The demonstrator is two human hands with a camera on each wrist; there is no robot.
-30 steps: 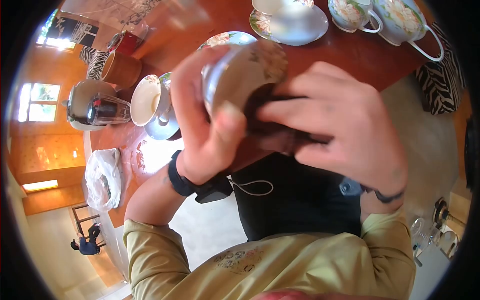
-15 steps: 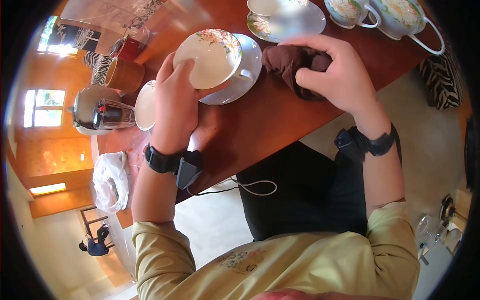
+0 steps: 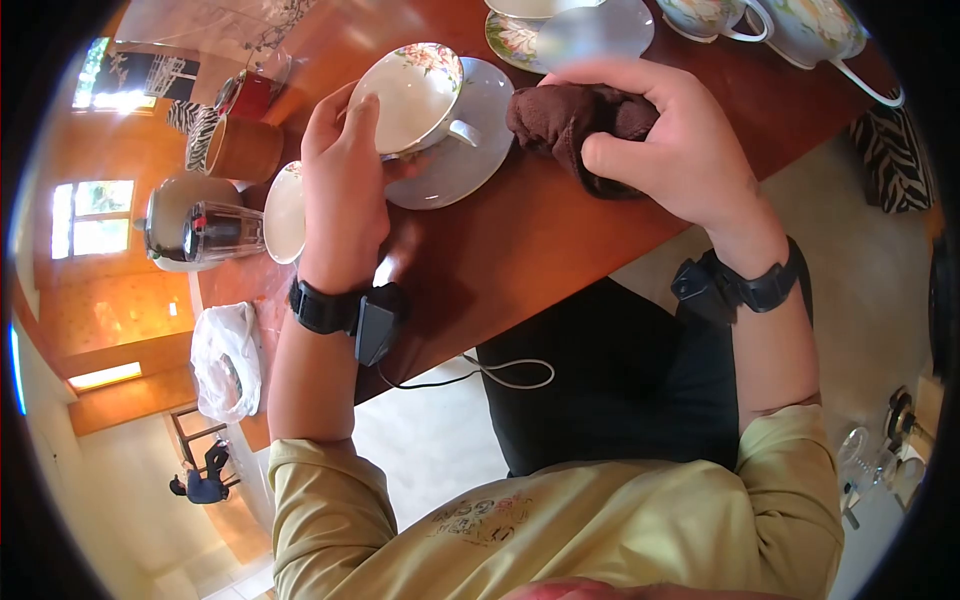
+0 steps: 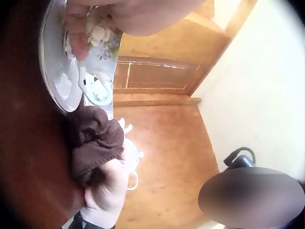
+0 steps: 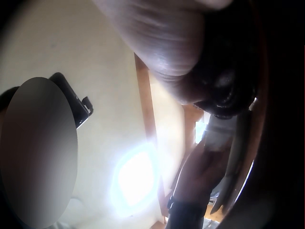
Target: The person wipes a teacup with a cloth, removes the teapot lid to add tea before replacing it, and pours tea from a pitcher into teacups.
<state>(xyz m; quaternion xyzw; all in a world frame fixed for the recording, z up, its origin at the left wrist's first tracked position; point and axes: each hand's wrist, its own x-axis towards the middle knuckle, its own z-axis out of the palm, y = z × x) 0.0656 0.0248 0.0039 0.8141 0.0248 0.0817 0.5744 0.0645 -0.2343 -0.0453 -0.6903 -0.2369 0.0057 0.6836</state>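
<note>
In the head view a white cup with a floral rim [image 3: 410, 105] stands tilted over its saucer [image 3: 470, 165]. My left hand [image 3: 345, 195] grips the cup's near left side, thumb at the rim, other fingers partly hidden. A bunched dark brown cloth [image 3: 565, 125] is held in my right hand [image 3: 685, 150], just right of the saucer. The left wrist view shows the cup's floral outside [image 4: 107, 45], the saucer [image 4: 55, 57] and the cloth [image 4: 95, 138] in my right hand [image 4: 107, 191]. In the right wrist view the cloth is a dark shape.
Another cup [image 3: 285, 212] stands left of my left hand. Behind are a saucer [image 3: 515, 40] with a cup, a creamer [image 3: 700, 15] and a teapot [image 3: 810, 35]. Further left are a brown container [image 3: 243, 148], a clear jar [image 3: 230, 232] and a plastic bag [image 3: 225, 360].
The cup came down from between both hands to its saucer, and its opening now shows. My right hand with the cloth moved away from the cup to the right.
</note>
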